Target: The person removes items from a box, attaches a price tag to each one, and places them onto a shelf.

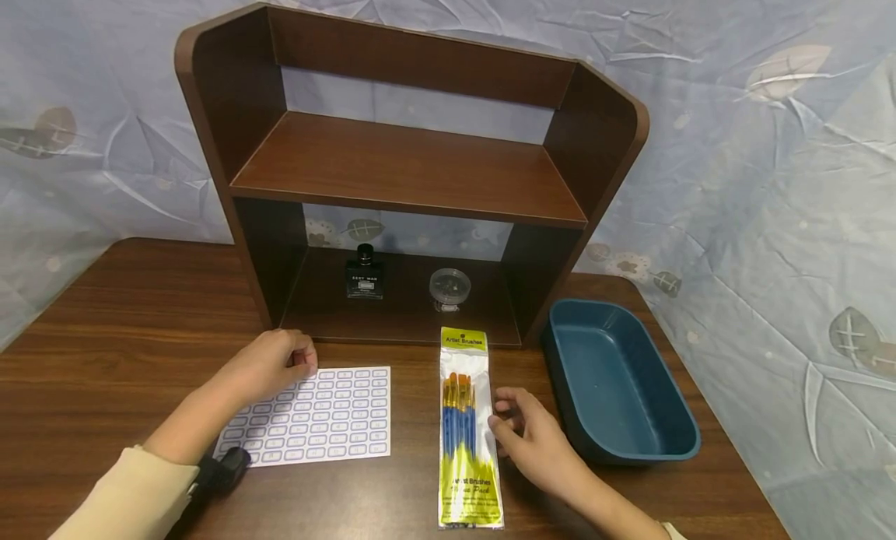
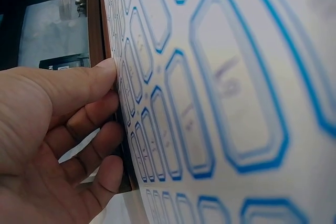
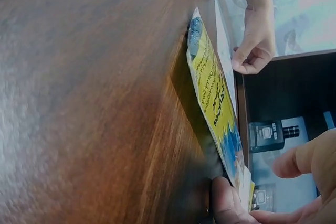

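Observation:
A white sheet of blue-bordered labels [image 1: 336, 415] lies on the table at left. My left hand [image 1: 269, 365] is at its upper left edge, thumb and curled index finger pinching that edge; in the left wrist view the labels [image 2: 231, 87] fill the right side. To the right lies a clear-and-yellow pack of artist brushes [image 1: 462, 439], blue handles showing. My right hand [image 1: 528, 431] is beside the pack's right edge, thumb and fingers apart. In the right wrist view one fingertip touches the edge of the brush pack [image 3: 212, 98], and the thumb stands off it.
A dark brown two-tier shelf [image 1: 413, 170] stands behind. On its lower level are a black square bottle [image 1: 365, 275] and a round clear container [image 1: 449, 287]. A blue plastic bin [image 1: 616, 376] sits at right. Patterned fabric [image 1: 756, 174] hangs behind the table.

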The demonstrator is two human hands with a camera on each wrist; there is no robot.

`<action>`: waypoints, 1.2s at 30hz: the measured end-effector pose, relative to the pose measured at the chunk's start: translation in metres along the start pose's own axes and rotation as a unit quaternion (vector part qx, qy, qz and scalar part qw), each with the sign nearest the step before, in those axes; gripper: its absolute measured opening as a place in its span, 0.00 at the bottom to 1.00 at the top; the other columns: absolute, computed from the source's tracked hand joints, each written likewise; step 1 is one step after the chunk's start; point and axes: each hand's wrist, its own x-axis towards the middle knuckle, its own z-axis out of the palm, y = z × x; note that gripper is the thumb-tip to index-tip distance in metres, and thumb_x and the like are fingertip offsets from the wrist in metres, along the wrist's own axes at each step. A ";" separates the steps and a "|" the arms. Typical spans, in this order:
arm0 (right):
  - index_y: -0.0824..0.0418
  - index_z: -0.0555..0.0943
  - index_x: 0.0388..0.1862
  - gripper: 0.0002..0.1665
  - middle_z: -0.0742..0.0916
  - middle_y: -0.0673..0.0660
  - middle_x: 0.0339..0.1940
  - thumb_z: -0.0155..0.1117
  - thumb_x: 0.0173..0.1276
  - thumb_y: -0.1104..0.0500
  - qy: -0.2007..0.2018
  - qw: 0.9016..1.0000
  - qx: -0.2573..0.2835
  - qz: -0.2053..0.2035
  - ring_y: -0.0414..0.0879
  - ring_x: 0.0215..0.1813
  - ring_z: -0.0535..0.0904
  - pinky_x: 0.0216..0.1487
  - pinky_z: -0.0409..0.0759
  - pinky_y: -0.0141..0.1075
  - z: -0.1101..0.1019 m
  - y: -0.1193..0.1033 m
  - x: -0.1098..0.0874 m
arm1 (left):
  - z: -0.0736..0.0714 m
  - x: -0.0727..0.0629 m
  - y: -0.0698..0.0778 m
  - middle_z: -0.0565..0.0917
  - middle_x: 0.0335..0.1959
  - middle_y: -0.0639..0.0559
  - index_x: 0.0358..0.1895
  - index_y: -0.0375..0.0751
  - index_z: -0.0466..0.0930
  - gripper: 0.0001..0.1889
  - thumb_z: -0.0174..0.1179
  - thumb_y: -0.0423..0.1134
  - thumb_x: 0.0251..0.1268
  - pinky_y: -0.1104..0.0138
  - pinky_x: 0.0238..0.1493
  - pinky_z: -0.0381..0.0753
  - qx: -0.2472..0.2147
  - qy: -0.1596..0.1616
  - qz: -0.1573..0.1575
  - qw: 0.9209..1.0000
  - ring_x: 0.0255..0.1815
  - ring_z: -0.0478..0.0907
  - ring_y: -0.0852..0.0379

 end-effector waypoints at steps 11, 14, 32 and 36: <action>0.70 0.73 0.67 0.25 0.81 0.67 0.58 0.63 0.76 0.63 -0.005 1.000 -0.005 0.002 0.46 0.44 0.81 0.33 0.87 0.32 -0.001 0.000 -0.002 | 0.002 -0.001 0.005 0.77 0.28 0.55 0.31 0.45 0.83 0.06 0.69 0.31 0.65 0.65 0.35 0.71 0.033 0.004 0.005 0.999 0.35 0.71 0.56; 0.70 0.73 0.67 0.25 0.81 0.67 0.58 0.63 0.76 0.63 -0.004 1.000 -0.005 0.003 0.47 0.44 0.81 0.34 0.87 0.32 0.000 0.000 -0.002 | 0.002 -0.002 0.005 0.77 0.28 0.55 0.31 0.45 0.83 0.07 0.68 0.30 0.65 0.64 0.36 0.71 0.045 0.009 0.014 0.999 0.36 0.70 0.55; 0.65 0.76 0.65 0.23 0.82 0.61 0.58 0.66 0.73 0.64 0.026 0.997 -0.055 -0.038 0.42 0.47 0.79 0.47 0.82 0.30 0.001 -0.001 -0.001 | 0.007 -0.005 0.007 0.76 0.28 0.58 0.30 0.47 0.80 0.09 0.65 0.29 0.66 0.63 0.41 0.68 0.089 0.019 0.061 0.994 0.37 0.65 0.57; 0.65 0.77 0.65 0.23 0.82 0.61 0.58 0.67 0.73 0.65 0.036 0.996 -0.056 -0.055 0.40 0.47 0.79 0.52 0.82 0.30 0.003 -0.001 0.001 | 0.008 -0.005 0.010 0.76 0.29 0.59 0.31 0.48 0.79 0.09 0.65 0.30 0.67 0.63 0.41 0.68 0.096 0.027 0.072 0.992 0.38 0.65 0.57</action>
